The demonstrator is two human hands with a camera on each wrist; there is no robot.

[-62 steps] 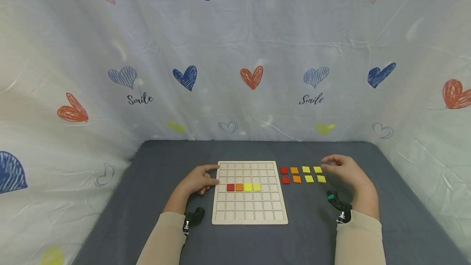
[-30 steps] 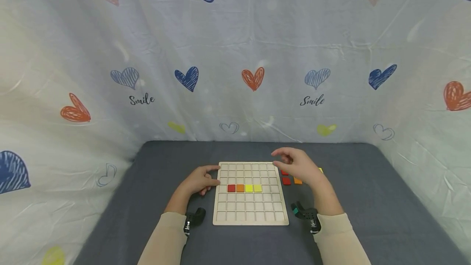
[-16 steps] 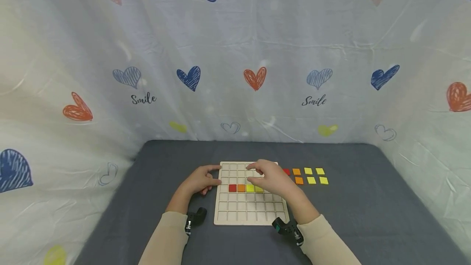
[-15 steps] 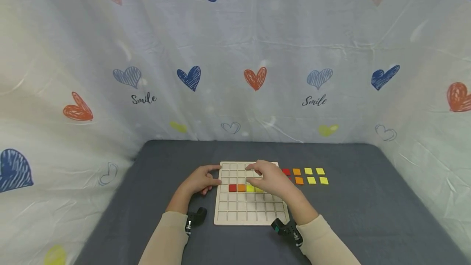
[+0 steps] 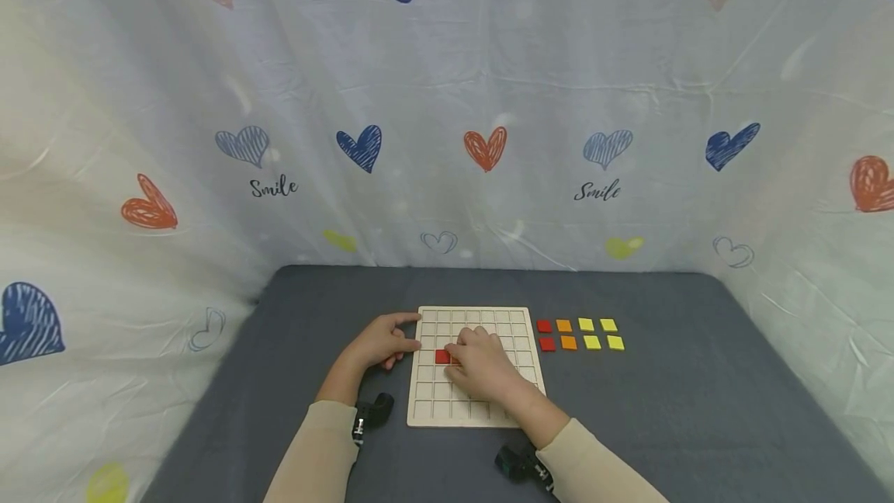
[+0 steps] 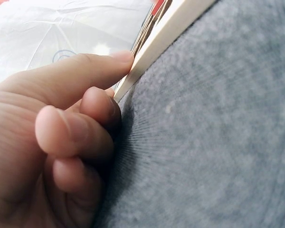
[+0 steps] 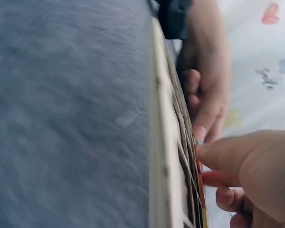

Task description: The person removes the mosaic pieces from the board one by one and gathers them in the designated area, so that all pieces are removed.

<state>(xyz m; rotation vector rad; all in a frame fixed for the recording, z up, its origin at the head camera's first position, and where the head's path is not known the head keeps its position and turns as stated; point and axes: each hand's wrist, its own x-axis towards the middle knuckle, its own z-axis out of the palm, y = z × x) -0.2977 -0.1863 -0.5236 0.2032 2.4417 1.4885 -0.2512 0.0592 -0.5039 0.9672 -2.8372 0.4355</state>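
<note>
A pale wooden grid board (image 5: pixel 429 412) lies flat before me. At its left edge my left hand (image 5: pixel 380 344) rests with thumb and index finger spread, both tips touching the rim; its other fingers are bent in the left wrist view. My right hand (image 5: pixel 482 367) is low over the middle of the board, its thumb and index fingertips right at the row of tiles. A red tile (image 5: pixel 442 357) shows just left of those fingertips, and a sliver of the orange tile (image 5: pixel 456 361) between them. The hand hides the two yellow tiles of this row.
Right of the board, two rows of loose tiles lie on the dark grey tabletop (image 5: pixel 698 394): red tiles (image 5: pixel 544 326), orange tiles (image 5: pixel 563 325) and several yellow tiles (image 5: pixel 592 342). A white curtain (image 5: pixel 531 200) printed with hearts surrounds the table.
My right hand has moved left from beside the loose tiles, across the board, then down onto the tile row. My left hand has stayed at the board's left edge.
</note>
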